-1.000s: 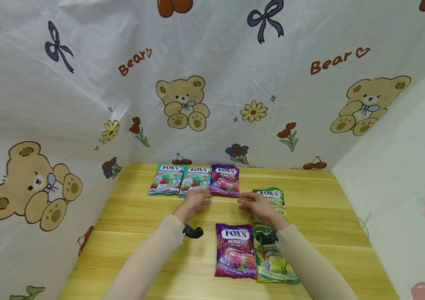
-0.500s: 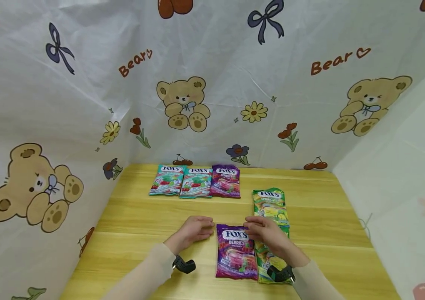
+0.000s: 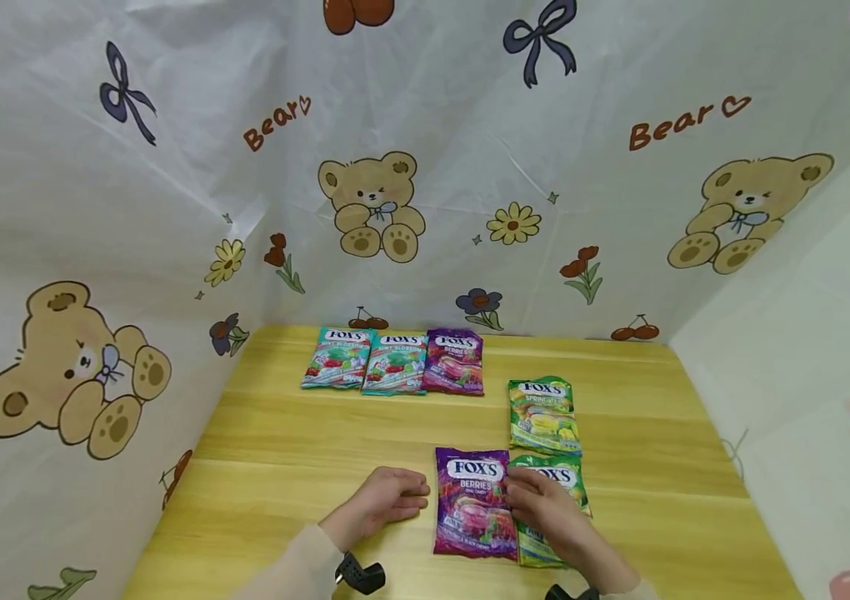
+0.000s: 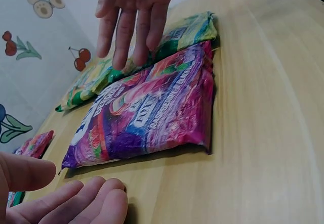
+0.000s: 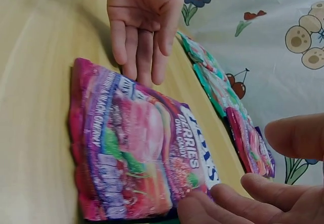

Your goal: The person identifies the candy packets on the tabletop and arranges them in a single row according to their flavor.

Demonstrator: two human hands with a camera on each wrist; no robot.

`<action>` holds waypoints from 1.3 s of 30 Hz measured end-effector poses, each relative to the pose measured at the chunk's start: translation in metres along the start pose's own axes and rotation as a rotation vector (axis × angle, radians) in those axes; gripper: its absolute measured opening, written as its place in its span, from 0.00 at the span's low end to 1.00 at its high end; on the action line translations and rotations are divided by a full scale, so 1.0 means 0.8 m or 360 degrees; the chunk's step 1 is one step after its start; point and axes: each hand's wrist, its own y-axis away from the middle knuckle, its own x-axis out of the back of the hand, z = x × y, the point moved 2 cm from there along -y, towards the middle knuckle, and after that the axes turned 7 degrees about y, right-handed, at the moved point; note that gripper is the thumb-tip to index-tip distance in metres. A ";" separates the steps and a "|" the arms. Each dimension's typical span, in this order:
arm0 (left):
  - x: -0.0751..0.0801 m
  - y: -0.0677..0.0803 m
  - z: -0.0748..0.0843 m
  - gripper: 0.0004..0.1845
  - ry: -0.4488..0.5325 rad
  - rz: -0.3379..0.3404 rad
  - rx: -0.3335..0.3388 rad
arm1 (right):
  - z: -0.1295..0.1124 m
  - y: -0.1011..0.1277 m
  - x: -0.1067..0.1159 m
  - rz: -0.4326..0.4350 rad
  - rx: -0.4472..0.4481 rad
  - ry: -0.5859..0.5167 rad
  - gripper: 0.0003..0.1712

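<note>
A purple candy bag marked FOX'S Berries lies flat on the table near the front. My left hand is just left of it, fingers extended toward its edge with a small gap showing in the left wrist view. Over the bag's right edge hovers my right hand, its fingers relaxed and right at the bag in the right wrist view. Beneath that hand, a green candy bag is partly hidden, its side against the purple one. Neither hand grips anything.
Another green bag lies just behind the front green one. Along the back wall stand in a row two mint bags and a purple bag. Printed cloth walls enclose the wooden table at the back and sides.
Both hands have drawn back from the rear row toward the front, coming to either side of the front purple bag. The bags have stayed in place.
</note>
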 end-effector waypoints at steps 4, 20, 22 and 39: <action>-0.007 0.004 -0.010 0.18 0.0026 -0.0020 0.0016 | 0.012 0.010 0.000 -0.0027 -0.0037 -0.0010 0.36; -0.022 0.007 -0.023 0.17 0.0051 -0.0019 0.0039 | 0.028 0.013 -0.030 0.0084 -0.0128 -0.0084 0.33; -0.022 0.006 -0.024 0.17 0.0055 -0.0011 0.0029 | 0.026 0.012 -0.034 0.0118 -0.0126 -0.0082 0.32; -0.019 -0.002 -0.018 0.21 0.0047 0.0065 -0.0081 | 0.021 0.003 -0.046 0.0377 -0.0134 -0.0238 0.31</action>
